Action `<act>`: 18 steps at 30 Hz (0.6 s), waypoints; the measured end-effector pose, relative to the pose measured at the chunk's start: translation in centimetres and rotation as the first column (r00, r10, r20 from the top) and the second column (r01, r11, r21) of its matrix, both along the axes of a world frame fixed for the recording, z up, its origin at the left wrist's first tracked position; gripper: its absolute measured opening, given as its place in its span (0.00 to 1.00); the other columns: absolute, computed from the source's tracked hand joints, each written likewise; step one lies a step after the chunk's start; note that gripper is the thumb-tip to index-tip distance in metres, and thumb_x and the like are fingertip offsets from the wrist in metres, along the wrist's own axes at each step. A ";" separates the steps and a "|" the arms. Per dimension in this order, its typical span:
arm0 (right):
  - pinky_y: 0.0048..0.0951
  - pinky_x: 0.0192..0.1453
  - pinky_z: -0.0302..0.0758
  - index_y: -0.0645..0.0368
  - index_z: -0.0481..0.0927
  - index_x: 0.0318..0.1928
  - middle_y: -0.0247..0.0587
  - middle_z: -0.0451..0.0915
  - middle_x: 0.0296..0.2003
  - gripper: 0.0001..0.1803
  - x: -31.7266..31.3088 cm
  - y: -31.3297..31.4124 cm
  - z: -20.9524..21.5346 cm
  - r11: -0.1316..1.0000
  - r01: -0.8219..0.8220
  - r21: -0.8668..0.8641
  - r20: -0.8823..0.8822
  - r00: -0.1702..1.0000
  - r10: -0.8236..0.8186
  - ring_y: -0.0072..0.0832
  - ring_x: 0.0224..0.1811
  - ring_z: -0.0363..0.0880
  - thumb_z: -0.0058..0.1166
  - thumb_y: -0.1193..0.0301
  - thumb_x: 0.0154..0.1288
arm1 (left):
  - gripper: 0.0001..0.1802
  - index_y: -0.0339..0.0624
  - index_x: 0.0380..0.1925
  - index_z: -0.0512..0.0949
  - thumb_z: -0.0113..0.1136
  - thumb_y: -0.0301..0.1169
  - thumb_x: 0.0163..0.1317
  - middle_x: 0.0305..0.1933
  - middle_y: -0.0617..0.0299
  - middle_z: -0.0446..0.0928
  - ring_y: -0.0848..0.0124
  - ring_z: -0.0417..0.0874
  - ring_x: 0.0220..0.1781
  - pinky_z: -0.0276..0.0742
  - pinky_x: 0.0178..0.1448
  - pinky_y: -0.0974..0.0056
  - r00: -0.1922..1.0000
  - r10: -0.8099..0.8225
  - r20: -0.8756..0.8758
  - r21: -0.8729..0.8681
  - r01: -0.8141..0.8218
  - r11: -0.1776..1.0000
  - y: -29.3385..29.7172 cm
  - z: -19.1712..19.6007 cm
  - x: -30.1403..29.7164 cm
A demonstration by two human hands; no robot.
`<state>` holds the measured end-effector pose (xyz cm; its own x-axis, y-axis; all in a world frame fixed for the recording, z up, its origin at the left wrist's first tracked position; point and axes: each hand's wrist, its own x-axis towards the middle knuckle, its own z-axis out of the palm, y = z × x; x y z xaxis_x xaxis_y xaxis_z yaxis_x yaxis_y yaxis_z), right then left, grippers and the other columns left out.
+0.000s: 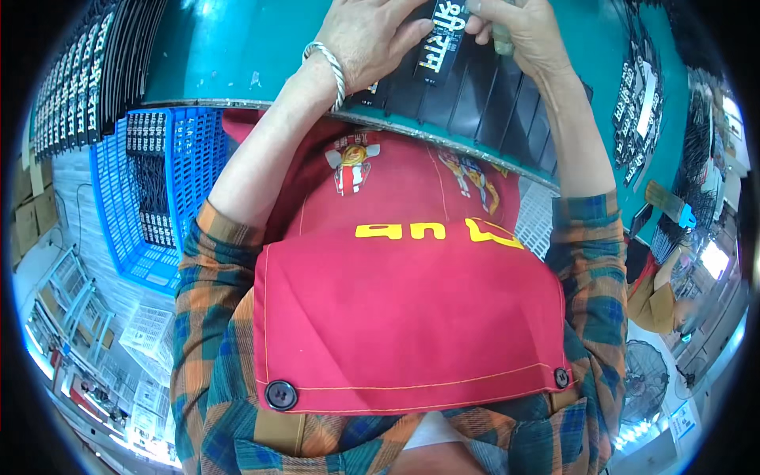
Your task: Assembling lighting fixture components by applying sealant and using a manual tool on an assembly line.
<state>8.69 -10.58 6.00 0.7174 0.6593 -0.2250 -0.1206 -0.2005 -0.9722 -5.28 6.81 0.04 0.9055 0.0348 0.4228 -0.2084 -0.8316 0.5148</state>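
My left hand (366, 41), with a silver bangle on its wrist, and my right hand (518, 32) together grip a narrow black packet with white print (442, 41) near the top of the view, above the teal table (229, 55). Under my hands a row of flat black packets (483, 103) lies fanned along the table's near edge. My right hand also seems to hold a small pale object (502, 39); I cannot tell what it is.
A blue plastic crate (127, 229) holding more black packets stands left of my lap. Rows of black packets (87, 71) line the table's far left and right (637, 103). A person in an orange top (661, 305) and a floor fan (645, 380) are at the right.
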 end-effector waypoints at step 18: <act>0.17 0.23 0.71 0.60 0.68 0.67 0.37 0.82 0.31 0.32 -2.2 -0.5 -0.8 0.985 -0.078 -0.153 0.133 0.986 0.099 0.18 0.23 0.79 0.61 0.80 0.63 | 0.34 0.32 0.67 0.70 0.64 0.43 0.67 0.64 0.40 0.76 0.46 0.74 0.68 0.64 0.74 0.49 0.998 0.049 -0.035 -0.033 -0.050 0.998 -0.3 0.1 0.2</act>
